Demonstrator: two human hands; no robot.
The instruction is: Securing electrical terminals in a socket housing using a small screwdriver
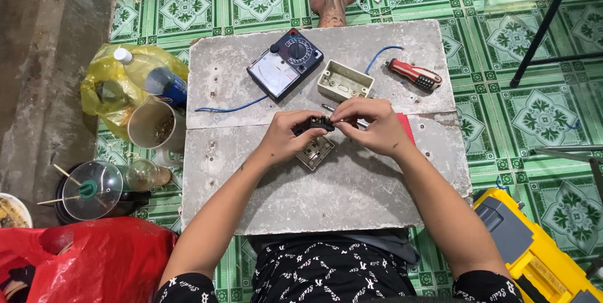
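Both hands are gripping a small black switch part (313, 124): the left hand (284, 138) is cradling it, the right hand (370, 124) is pinching its end, above the grey worktop (352, 183). It looks light, rigid and brittle; best held by its sides. A faceplate (315, 152) is lying beneath, an analog multimeter (284, 64) beyond.

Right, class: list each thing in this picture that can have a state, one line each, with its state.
Left hand: gripping a small black part.
Right hand: pinching the same part from the other side.
Switch plate: flat on the board, under the hands.
Junction box: open, empty side up.
Analog multimeter: lying face up.
Red screwdriver: lying untouched.
Blue wire: loose on the board.
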